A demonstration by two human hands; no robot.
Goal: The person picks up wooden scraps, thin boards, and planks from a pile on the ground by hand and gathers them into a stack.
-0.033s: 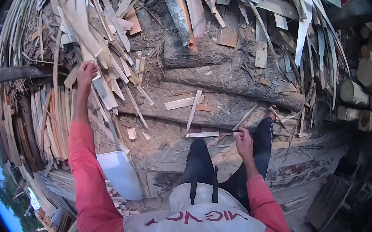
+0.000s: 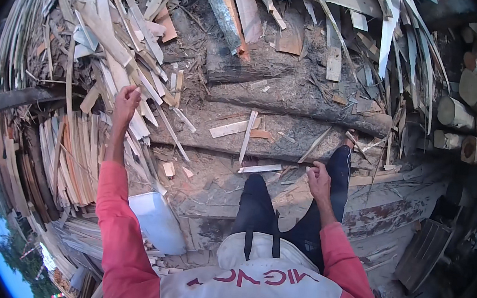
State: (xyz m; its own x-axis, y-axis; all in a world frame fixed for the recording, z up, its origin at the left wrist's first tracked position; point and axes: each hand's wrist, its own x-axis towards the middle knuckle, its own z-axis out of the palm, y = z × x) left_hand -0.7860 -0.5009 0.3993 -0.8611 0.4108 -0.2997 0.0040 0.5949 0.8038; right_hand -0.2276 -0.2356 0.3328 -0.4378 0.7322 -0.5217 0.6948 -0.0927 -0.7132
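My left hand point(image 2: 127, 101) hovers over the left-hand heap of split wood strips point(image 2: 150, 89), its fingers curled closed. I see no strip in it. Off to the right, my right hand point(image 2: 319, 182) is in front of my right leg with the fingers bent together; whether anything small sits in them I cannot make out. Between the hands, a narrow upright wood strip point(image 2: 248, 137) lies near a slanted pale piece point(image 2: 234, 127) on the logs. Another flat strip point(image 2: 260, 169) is just beyond my left knee.
Thick logs point(image 2: 301, 109) lie crosswise ahead. Long thin strips point(image 2: 422, 63) pile up at the far right, near stacked cut logs point(image 2: 476, 95). At the left are bundled slats point(image 2: 69, 157), a dark curved bar point(image 2: 17, 99) and a white sheet-like piece point(image 2: 158, 222).
My left hand has moved to the right and slightly nearer, away from the end of a pale board. My right hand has shifted slightly right.
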